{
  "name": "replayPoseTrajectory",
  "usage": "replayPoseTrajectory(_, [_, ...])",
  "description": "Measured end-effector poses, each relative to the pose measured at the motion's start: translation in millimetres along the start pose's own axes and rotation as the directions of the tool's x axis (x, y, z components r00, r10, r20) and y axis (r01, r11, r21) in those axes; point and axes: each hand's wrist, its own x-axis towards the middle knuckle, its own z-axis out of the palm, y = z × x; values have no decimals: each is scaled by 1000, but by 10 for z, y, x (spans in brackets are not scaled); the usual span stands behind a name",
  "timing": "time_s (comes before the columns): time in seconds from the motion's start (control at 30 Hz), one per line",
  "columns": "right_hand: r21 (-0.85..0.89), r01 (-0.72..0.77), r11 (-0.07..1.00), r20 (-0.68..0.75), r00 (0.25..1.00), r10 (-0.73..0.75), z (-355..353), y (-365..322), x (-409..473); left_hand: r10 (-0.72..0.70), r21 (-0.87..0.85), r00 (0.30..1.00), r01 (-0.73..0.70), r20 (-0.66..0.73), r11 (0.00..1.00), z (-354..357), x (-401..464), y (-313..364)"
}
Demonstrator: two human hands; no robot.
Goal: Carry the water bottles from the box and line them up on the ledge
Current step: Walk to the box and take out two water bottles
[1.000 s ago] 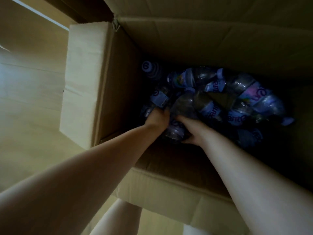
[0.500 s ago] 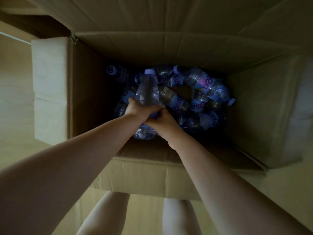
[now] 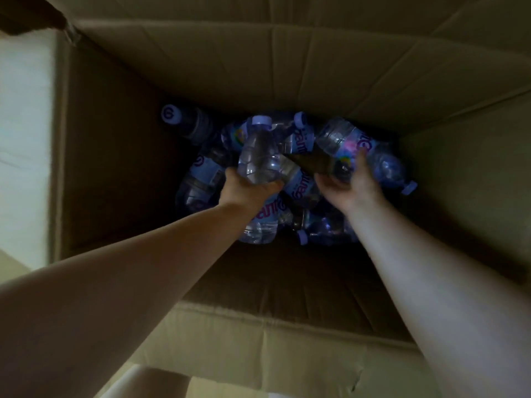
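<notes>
A large open cardboard box [image 3: 258, 64] holds a heap of several clear water bottles with blue labels and pale caps. My left hand [image 3: 247, 191] grips one bottle [image 3: 258, 156] round its middle and holds it upright above the heap, cap pointing away from me. My right hand [image 3: 350, 185] is down among the bottles at the right, fingers spread, with its fingertips against a lying bottle [image 3: 356, 145]. Whether that hand grips anything is hard to tell in the dim light.
The box's near flap [image 3: 258, 349] folds out toward me and its left flap [image 3: 26, 145] is brightly lit. Tall box walls close in on all sides. My legs [image 3: 143, 383] show below the near flap.
My right hand has let go of the raised bottle and moved right onto the heap. My left hand alone keeps the bottle, lifted a little higher.
</notes>
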Motion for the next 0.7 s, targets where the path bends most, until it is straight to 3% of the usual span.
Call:
replayPoseTrajectory(0.13, [142, 41, 989, 1, 999, -42, 71, -195, 319, 2, -63, 1000, -3, -12, 998, 41, 151, -157])
replayPoseTrajectory(0.4, [159, 57, 986, -13, 998, -56, 92, -112, 373, -50, -43, 997, 48, -66, 998, -218, 218, -451])
replayPoseTrajectory(0.7, [-179, 20, 984, -144, 989, -46, -127, 355, -239, -71, -149, 993, 56, -97, 987, -538, -109, -225])
